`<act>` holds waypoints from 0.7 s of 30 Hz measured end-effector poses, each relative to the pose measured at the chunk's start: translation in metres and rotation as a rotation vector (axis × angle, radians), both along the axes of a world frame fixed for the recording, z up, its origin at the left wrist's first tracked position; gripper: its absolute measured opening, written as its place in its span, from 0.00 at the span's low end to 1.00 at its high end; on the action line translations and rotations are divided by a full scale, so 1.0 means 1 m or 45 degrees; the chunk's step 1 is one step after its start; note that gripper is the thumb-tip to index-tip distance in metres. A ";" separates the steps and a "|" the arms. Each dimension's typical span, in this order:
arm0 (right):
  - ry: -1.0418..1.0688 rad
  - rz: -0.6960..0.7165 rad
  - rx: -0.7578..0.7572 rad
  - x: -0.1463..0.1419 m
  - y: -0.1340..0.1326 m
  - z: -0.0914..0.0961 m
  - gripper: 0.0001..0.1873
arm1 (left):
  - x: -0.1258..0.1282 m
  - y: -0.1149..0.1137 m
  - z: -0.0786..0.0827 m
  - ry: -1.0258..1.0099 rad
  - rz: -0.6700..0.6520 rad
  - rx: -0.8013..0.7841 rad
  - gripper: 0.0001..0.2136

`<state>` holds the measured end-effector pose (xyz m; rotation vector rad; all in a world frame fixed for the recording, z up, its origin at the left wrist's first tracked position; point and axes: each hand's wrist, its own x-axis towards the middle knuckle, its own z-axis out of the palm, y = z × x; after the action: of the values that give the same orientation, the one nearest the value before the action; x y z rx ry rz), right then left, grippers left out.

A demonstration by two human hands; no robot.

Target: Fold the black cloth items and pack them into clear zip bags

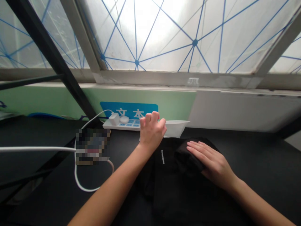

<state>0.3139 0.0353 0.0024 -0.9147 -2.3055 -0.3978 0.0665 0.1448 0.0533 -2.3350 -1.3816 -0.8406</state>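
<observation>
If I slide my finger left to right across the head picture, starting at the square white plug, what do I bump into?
Square plug → round white thing → left hand → right hand

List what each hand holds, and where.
Right hand rests on bunched part of black cloth; grip unclear. Left hand: fingers curled, hold can't be told.

"文本" on blue sign (129, 107)
</observation>
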 end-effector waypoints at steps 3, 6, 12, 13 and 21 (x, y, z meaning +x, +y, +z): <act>0.040 -0.024 0.050 0.003 -0.004 0.005 0.27 | -0.005 -0.045 -0.006 0.101 -0.150 0.073 0.09; 0.054 0.011 0.099 0.003 -0.012 0.011 0.27 | -0.012 -0.073 -0.021 0.229 -0.331 -0.029 0.11; -0.036 0.204 0.167 -0.021 -0.036 0.016 0.24 | -0.017 -0.072 -0.042 0.256 -0.514 -0.370 0.13; -0.058 0.226 0.193 -0.027 -0.039 0.016 0.21 | -0.018 -0.069 -0.043 0.237 -0.533 -0.409 0.12; -0.209 0.228 0.182 -0.049 -0.035 0.012 0.16 | -0.018 -0.053 -0.050 -0.117 -0.552 -0.715 0.13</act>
<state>0.2653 0.0002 0.0140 -0.6200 -2.4470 -0.5698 0.0486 0.0915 0.0038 -3.1427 -1.2881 -0.7416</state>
